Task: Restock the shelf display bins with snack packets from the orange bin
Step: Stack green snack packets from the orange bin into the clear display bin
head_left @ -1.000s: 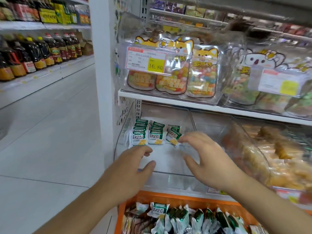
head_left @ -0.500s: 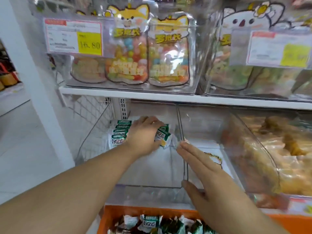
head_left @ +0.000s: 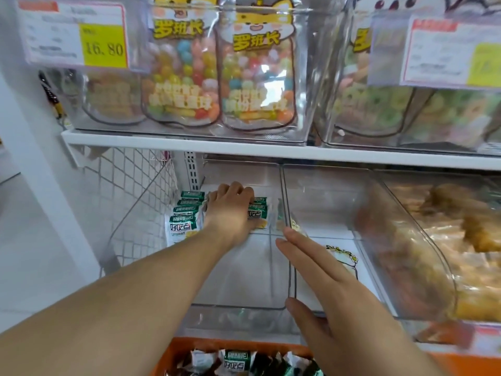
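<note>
Your left hand (head_left: pixel 230 210) reached deep into the clear display bin (head_left: pixel 244 302) at the centre of the frame, its fingers curled down over the green-and-white snack packets (head_left: pixel 184 223) at the back of the bin. These packets stood in rows, tops up, printed faces toward you. Your right hand (head_left: pixel 322 286) lay flat, fingers straight and together, against the bin's right wall. The orange bin (head_left: pixel 184 348), at the bottom edge, held more packets in a loose heap.
</note>
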Tool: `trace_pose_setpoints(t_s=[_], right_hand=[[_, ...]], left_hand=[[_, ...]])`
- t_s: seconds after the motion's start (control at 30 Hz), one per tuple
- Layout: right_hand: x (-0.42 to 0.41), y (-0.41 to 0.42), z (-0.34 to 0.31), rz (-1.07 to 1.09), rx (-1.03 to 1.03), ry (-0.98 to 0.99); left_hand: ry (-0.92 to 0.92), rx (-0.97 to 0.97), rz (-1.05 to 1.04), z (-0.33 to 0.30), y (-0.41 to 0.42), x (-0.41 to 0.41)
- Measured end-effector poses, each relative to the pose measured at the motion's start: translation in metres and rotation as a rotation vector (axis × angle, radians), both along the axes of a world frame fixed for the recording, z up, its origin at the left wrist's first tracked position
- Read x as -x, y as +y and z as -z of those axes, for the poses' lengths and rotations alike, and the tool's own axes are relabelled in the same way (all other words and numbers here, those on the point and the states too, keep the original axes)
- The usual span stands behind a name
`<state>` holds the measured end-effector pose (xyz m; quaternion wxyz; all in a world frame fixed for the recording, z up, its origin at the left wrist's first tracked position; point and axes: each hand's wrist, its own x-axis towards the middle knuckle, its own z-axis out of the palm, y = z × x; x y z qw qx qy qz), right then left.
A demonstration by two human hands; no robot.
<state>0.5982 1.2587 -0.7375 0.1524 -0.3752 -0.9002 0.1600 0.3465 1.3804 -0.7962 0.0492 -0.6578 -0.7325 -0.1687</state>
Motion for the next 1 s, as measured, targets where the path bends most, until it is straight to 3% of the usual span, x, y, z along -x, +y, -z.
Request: trace_pose_setpoints(t_s=[0.47, 0.83, 1.0], right_hand=[[-0.008, -0.007, -0.003, -0.023, -0.017, 0.047], [-0.070, -0.088, -0.009, 0.042, 0.041, 0.104], [-0.089, -0.131, 0.019, 0.105, 0.186, 0.003]], left_hand=[[-0.229, 0.005, 0.096, -0.026, -0.057, 0.008], [-0.443, -0.083, 0.203, -0.055, -0.230, -0.070], [-0.466, 0.115, 0.243, -0.029, -0.291, -0.103]])
